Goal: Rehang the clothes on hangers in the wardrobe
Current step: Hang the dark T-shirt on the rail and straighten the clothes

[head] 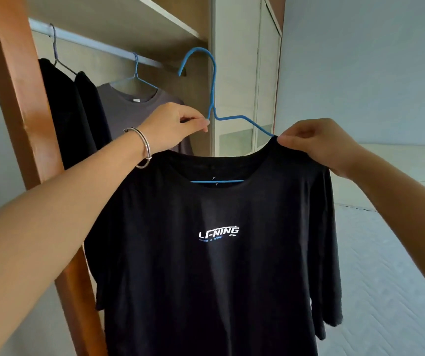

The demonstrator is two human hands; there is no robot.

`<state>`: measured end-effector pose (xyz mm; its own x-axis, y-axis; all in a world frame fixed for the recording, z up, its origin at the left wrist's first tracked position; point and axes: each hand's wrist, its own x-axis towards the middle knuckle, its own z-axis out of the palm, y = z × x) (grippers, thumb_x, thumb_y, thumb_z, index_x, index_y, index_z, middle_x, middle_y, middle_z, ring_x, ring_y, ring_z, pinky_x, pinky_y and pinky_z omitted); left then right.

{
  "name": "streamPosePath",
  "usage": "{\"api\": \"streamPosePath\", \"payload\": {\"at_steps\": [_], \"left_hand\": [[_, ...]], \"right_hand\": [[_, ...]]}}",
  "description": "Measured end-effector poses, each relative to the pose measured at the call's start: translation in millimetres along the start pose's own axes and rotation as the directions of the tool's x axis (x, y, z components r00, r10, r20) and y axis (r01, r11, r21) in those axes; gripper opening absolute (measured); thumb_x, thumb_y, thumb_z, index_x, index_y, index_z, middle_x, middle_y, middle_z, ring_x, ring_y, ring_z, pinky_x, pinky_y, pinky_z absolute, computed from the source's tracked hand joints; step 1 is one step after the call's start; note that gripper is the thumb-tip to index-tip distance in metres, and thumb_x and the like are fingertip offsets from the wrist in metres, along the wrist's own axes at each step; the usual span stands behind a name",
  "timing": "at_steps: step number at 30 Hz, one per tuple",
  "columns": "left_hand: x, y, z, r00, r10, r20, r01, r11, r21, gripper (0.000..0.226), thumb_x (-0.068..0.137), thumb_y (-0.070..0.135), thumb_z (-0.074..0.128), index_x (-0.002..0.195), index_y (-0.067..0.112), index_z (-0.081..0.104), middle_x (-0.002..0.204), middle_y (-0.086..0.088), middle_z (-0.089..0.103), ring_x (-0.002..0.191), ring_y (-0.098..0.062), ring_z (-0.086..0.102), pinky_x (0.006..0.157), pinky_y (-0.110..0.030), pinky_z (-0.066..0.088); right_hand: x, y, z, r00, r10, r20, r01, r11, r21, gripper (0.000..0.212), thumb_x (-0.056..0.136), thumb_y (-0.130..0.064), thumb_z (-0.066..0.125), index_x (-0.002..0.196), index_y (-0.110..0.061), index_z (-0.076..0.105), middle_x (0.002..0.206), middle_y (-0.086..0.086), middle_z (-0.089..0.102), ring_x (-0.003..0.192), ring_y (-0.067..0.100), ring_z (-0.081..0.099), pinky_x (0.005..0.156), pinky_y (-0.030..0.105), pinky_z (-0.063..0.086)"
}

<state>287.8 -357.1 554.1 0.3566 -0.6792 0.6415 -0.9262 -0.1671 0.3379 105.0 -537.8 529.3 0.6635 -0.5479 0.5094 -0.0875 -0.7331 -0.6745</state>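
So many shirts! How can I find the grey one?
Look into the wardrobe, at the metal rail under the shelf. Behind the black T-shirt with white letters, the grey shirt hangs from the rail on a thin blue hanger, right of some black clothes. Every other shirt is black; this one has a small white label in its collar.

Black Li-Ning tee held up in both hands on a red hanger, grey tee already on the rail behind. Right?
Not quite: the head view shows the hanger is blue, not red. The rest holds: left hand and right hand hold up the black Li-Ning tee, and the grey tee hangs on the rail behind.
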Motion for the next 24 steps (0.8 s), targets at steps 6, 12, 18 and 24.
{"api": "streamPosePath", "payload": {"at_steps": [6,12,18,24], "left_hand": [[20,-15,11,0.999,0.009,0.038,-0.007,0.999,-0.039,0.027,0.093,0.026,0.050,0.102,0.011,0.070,0.092,0.003,0.065,0.088,-0.010,0.057,0.072,-0.012,0.039],[37,-40,18,0.997,0.052,0.055,-0.043,0.989,-0.142,0.025,0.092,0.024,0.051,0.099,0.010,0.070,0.066,0.009,0.059,0.063,0.014,0.058,0.054,0.002,0.034],[41,-76,22,0.995,0.091,0.037,-0.081,0.971,-0.226,0.026,0.091,0.026,0.053,0.099,0.010,0.071,0.108,-0.006,0.070,0.104,-0.022,0.060,0.076,-0.010,0.038],[43,-97,20,0.992,0.127,0.027,-0.114,0.954,-0.278,0.025,0.090,0.025,0.054,0.103,0.010,0.071,0.102,-0.006,0.070,0.091,-0.015,0.059,0.068,-0.001,0.039]], "right_hand": [[18,3,19,0.981,-0.063,-0.181,0.078,0.994,0.072,0.009,0.082,-0.023,0.068,0.074,-0.024,0.065,0.080,-0.005,0.068,0.077,0.012,0.061,0.076,0.024,0.050],[27,0,40,0.986,-0.043,-0.160,0.061,0.992,0.111,0.003,0.084,-0.022,0.066,0.082,-0.024,0.063,0.081,-0.004,0.065,0.072,0.014,0.060,0.069,0.024,0.049],[40,-14,65,0.992,-0.001,-0.127,-0.019,0.987,-0.159,0.029,0.090,-0.041,0.053,0.113,-0.025,0.062,0.102,-0.003,0.066,0.099,0.014,0.060,0.082,0.024,0.042],[41,-22,85,1.000,0.000,-0.013,-0.004,0.949,-0.317,0.028,0.093,-0.041,0.046,0.103,-0.025,0.067,0.094,-0.005,0.067,0.091,0.014,0.059,0.078,0.021,0.041]]}}
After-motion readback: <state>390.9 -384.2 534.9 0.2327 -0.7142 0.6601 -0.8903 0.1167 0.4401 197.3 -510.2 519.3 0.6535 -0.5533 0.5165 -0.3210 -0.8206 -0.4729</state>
